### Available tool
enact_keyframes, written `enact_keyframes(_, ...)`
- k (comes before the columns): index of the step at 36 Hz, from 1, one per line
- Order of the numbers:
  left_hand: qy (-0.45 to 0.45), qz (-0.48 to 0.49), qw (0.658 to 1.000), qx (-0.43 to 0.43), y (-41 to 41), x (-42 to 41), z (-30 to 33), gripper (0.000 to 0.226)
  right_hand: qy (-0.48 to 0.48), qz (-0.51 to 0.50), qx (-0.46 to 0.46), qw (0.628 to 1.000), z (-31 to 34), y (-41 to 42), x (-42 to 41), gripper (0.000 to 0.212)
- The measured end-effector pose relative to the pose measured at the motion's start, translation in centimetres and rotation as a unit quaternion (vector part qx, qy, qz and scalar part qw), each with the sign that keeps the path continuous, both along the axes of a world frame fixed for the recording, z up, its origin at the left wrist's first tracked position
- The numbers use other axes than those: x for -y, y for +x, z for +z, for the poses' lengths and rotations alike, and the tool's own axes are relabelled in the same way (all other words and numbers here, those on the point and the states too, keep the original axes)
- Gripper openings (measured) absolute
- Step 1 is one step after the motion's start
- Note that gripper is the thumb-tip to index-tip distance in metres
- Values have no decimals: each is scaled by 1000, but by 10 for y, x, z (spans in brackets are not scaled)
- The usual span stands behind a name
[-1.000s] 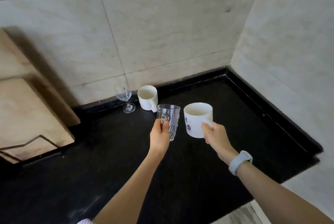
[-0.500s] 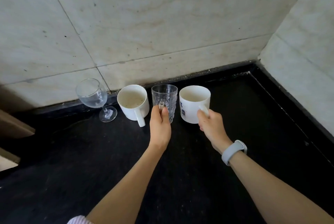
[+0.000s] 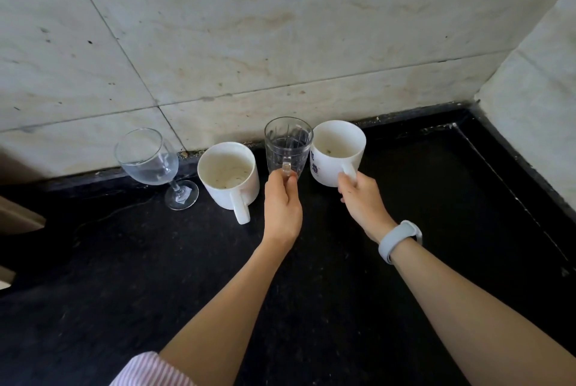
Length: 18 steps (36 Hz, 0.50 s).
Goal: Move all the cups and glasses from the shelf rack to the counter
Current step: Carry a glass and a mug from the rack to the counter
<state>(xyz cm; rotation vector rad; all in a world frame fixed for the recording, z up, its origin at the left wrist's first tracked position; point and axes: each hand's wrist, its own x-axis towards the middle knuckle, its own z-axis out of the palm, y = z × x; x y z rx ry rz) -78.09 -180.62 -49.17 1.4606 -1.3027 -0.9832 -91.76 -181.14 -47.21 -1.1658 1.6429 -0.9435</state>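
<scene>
Along the back wall of the black counter (image 3: 311, 292) runs a row of drinkware. A wine glass (image 3: 149, 161) stands at the left, then a plain white mug (image 3: 229, 178) with its handle toward me. My left hand (image 3: 282, 204) pinches the handle of a clear glass mug (image 3: 288, 145). My right hand (image 3: 363, 198) grips the handle of a white mug with blue print (image 3: 336, 151). Both held mugs are low at the counter, beside each other; whether their bases touch it I cannot tell.
Pale marble tile walls (image 3: 280, 42) meet in a corner at the right, with a raised black rim (image 3: 511, 173) along them. A wooden edge (image 3: 18, 220) shows at the far left. I wear a light wristband (image 3: 399, 240) on my right wrist.
Both hands carried the glass mug and the printed mug forward and down to the back of the counter, beside the plain white mug. My view moved closer to the wall.
</scene>
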Motion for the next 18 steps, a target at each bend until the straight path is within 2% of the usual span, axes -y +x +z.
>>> enact_keyframes(6,17,7,999,40,-1,-4,-5,15,3,20,-31,999,-10,2,-2,32)
enact_keyframes(11,42,36,995,89,-1,-8,-3,19,-9,28,-99,995,-10,1,-7,18)
enact_keyframes(14,63,39,992,105,0,-11,6,22,-22,17,-125,992,-3,-1,-17,27)
enact_keyframes(18,99,31,987,122,1,-27,24,38,-43,-29,-183,982,12,0,-35,35)
